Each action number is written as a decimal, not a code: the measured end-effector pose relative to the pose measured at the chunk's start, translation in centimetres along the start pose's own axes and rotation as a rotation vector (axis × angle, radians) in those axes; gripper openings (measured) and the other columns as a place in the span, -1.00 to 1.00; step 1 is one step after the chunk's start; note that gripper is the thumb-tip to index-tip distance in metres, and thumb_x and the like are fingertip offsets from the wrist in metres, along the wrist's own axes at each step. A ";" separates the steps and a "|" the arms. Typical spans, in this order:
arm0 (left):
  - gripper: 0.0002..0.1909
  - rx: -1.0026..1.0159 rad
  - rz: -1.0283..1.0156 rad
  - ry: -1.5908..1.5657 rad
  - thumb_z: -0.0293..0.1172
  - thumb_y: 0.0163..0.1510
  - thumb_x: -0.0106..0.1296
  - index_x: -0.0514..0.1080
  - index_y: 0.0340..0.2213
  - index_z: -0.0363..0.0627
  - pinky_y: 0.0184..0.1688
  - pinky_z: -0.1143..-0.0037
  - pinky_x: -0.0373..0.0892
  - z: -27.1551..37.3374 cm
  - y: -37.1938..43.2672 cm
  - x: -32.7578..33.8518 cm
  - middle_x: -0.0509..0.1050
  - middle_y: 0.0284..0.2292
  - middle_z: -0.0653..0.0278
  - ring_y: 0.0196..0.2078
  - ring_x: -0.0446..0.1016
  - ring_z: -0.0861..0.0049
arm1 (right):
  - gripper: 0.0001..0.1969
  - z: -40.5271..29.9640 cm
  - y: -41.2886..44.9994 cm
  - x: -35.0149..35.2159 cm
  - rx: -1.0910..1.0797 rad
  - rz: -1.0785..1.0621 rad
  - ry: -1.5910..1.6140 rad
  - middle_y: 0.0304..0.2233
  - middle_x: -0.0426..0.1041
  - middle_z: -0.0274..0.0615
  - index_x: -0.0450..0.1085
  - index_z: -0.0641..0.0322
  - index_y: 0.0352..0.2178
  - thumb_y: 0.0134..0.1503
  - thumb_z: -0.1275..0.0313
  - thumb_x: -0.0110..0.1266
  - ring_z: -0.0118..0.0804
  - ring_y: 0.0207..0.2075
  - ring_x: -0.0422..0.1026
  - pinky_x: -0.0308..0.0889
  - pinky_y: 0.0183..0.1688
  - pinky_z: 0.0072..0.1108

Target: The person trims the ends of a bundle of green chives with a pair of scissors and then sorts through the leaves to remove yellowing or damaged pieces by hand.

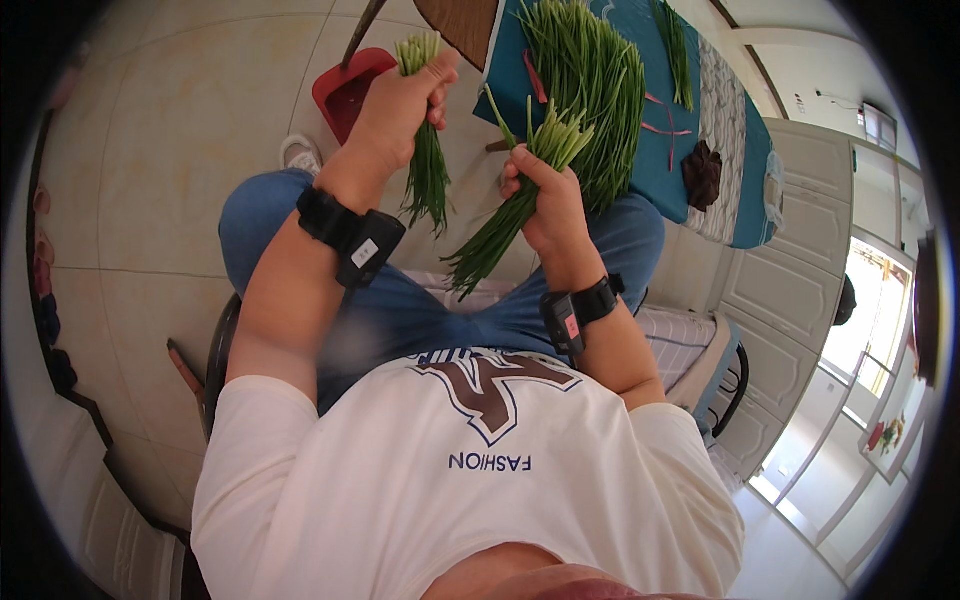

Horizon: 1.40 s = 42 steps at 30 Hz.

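Note:
My left hand point(397, 112) grips a bunch of long green chives point(427, 176), pale cut ends up and leafy tips hanging down. To its right, my right hand point(553, 199) is closed around another, looser bunch of chives point(491, 236), with a few stalks standing apart at the top. Beyond my right hand, a large pile of chives point(589, 82) lies on the blue-green tablecloth point(660, 180) and droops over its near edge. Pink ties point(667, 131) lie beside the pile.
A smaller bunch of chives point(676, 56) lies at the table's far side, and a dark crumpled cloth point(703, 176) nearer its right end. A red plastic bin point(330, 86) stands on the tiled floor behind my left hand. White cabinets point(787, 217) line the right.

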<state>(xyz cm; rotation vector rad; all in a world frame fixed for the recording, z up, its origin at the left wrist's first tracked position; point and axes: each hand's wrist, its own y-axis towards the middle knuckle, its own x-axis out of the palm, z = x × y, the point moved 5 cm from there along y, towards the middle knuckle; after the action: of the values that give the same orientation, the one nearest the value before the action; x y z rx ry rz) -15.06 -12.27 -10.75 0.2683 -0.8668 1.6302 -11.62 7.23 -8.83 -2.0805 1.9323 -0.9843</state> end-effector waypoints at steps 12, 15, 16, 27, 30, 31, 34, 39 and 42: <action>-0.71 0.092 -0.024 0.186 -0.25 0.07 0.07 0.34 -0.60 -0.16 -0.62 0.60 0.20 0.8 0.7 0.5 0.24 -0.74 0.43 -0.70 0.21 0.70 | -0.88 -0.8 -0.4 0.1 -0.033 0.041 -0.078 -0.55 0.39 -0.26 0.37 0.33 -0.37 0.08 0.48 0.09 -0.44 -0.57 0.33 0.27 -0.49 -0.63; -0.74 0.035 0.039 0.111 -0.25 0.04 0.12 0.37 -0.57 -0.16 -0.62 0.60 0.21 0.6 0.5 0.1 0.26 -0.73 0.43 -0.69 0.23 0.71 | -0.87 -0.5 -0.4 -0.4 -0.021 0.032 -0.051 -0.52 0.36 -0.25 0.32 0.30 -0.33 0.09 0.50 0.07 -0.45 -0.53 0.30 0.26 -0.46 -0.65; -0.74 0.034 0.042 0.112 -0.25 0.04 0.12 0.37 -0.57 -0.16 -0.62 0.60 0.21 0.3 0.5 0.1 0.26 -0.73 0.43 -0.69 0.23 0.71 | -0.87 -0.5 -0.4 -0.4 -0.019 0.023 -0.049 -0.52 0.36 -0.25 0.32 0.30 -0.32 0.09 0.50 0.07 -0.45 -0.53 0.30 0.26 -0.46 -0.65; -0.75 0.015 -0.194 0.329 -0.26 0.05 0.11 0.36 -0.55 -0.15 -0.52 0.57 0.24 -0.8 -0.8 2.3 0.24 -0.68 0.42 -0.63 0.23 0.67 | -0.88 -0.5 -0.1 0.7 0.021 -0.032 -0.028 -0.54 0.37 -0.26 0.34 0.31 -0.35 0.08 0.50 0.07 -0.43 -0.55 0.31 0.27 -0.46 -0.61; -0.75 0.038 0.034 -0.052 -0.29 0.06 0.09 0.34 -0.55 -0.19 -0.48 0.57 0.25 0.4 0.7 -0.7 0.27 -0.63 0.40 -0.61 0.23 0.63 | -0.89 -0.4 0.3 0.6 0.006 -0.034 0.013 -0.55 0.38 -0.25 0.37 0.33 -0.39 0.06 0.49 0.08 -0.42 -0.56 0.33 0.28 -0.48 -0.59; -0.75 0.039 0.035 -0.052 -0.29 0.06 0.09 0.34 -0.55 -0.19 -0.48 0.57 0.25 0.4 0.7 -0.7 0.27 -0.63 0.40 -0.61 0.23 0.63 | -0.90 -0.3 0.4 0.5 0.009 -0.022 0.025 -0.55 0.38 -0.25 0.37 0.33 -0.39 0.07 0.49 0.08 -0.42 -0.56 0.32 0.28 -0.47 -0.59; -0.77 -0.006 0.034 -0.014 -0.32 0.08 0.07 0.33 -0.53 -0.18 -0.49 0.57 0.24 -0.2 0.1 0.3 0.29 -0.60 0.39 -0.60 0.23 0.65 | -0.90 0.2 0.4 0.2 0.028 -0.010 0.022 -0.55 0.37 -0.26 0.35 0.31 -0.40 0.07 0.50 0.08 -0.42 -0.56 0.32 0.27 -0.47 -0.58; -0.76 -0.120 -0.305 0.339 -0.28 0.08 0.08 0.37 -0.48 -0.21 -0.50 0.59 0.22 -2.1 -1.0 3.0 0.28 -0.62 0.41 -0.60 0.23 0.65 | -0.90 0.5 0.4 0.5 0.027 -0.016 0.031 -0.55 0.36 -0.26 0.34 0.30 -0.38 0.07 0.50 0.07 -0.42 -0.56 0.31 0.27 -0.47 -0.59; -0.78 0.020 -0.020 -0.116 -0.30 0.07 0.11 0.36 -0.49 -0.19 -0.52 0.60 0.21 0.5 1.0 0.0 0.22 -0.65 0.46 -0.63 0.17 0.69 | -0.90 0.5 0.4 0.0 0.030 -0.011 0.057 -0.55 0.35 -0.26 0.34 0.29 -0.38 0.07 0.50 0.07 -0.42 -0.56 0.30 0.27 -0.47 -0.58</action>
<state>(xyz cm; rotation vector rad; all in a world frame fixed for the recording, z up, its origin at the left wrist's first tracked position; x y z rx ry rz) -16.10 -12.62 -10.85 0.3869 -0.9332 1.6178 -11.67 6.95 -9.44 -2.0713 1.9217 -1.0799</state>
